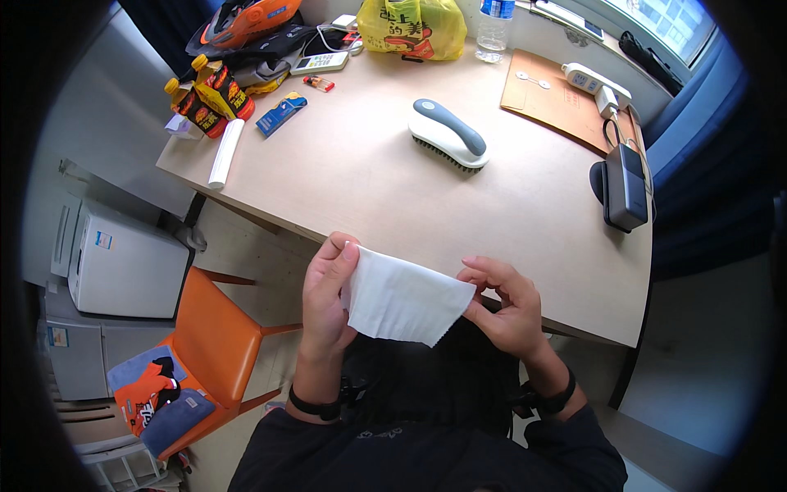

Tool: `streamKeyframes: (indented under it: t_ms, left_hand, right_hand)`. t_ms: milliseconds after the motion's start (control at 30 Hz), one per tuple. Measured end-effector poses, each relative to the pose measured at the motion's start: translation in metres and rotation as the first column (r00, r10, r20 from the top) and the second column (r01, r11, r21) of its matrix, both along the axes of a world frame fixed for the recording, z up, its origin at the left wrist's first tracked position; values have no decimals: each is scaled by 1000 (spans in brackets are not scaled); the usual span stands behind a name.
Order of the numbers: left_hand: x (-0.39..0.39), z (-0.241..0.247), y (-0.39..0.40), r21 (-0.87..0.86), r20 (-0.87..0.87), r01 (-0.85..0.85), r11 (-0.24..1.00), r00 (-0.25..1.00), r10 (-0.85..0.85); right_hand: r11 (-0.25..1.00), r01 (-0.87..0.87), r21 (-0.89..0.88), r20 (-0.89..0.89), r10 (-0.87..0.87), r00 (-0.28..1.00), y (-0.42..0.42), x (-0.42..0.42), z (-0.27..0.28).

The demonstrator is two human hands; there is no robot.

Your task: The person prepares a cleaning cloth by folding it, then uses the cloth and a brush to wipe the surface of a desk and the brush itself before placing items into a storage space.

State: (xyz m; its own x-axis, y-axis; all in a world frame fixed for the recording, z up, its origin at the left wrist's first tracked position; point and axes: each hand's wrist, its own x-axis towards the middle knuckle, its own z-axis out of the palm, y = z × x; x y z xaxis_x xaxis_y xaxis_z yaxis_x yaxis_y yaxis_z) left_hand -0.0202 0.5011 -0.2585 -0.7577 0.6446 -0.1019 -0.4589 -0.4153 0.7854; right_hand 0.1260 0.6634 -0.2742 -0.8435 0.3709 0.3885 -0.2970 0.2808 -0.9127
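A white sheet of tissue or thin cloth, with one zigzag edge, hangs stretched between my two hands just off the table's near edge. My left hand pinches its upper left corner, thumb on the front. At the right corner, my right hand holds it with the thumb low at the edge, while the index finger stands apart above. Part of that grip is hidden behind the sheet. Beyond them on the wooden table lies a scrub brush with a grey-blue handle and dark bristles facing down.
Two drink bottles, a white roll and a blue box stand or lie left. A yellow plastic bag and water bottle are behind. Right are a brown envelope, power strip and black device. An orange chair stands left.
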Motion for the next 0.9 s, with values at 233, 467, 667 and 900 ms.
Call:
streamKeyframes:
  t_ms: [233,467,667,900]
  left_hand:
    - [0,-4,-1,-63,-94,-18,998,996,12]
    - [-4,-5,-10,-172,-275,-31,985,961,-18]
    - [-3,-3,-10,-152,-271,-30,988,962,-13]
    - [2,1,-10,-204,-253,78,976,959,-129]
  right_hand:
    - [985,100,139,-107,-86,991,1,-1,1]
    - [995,-25,98,-23,28,999,5,6,14]
    - [979,-23,-202,29,30,999,-1,6,6]
    - [934,-76,-350,4,83,997,0,7,4]
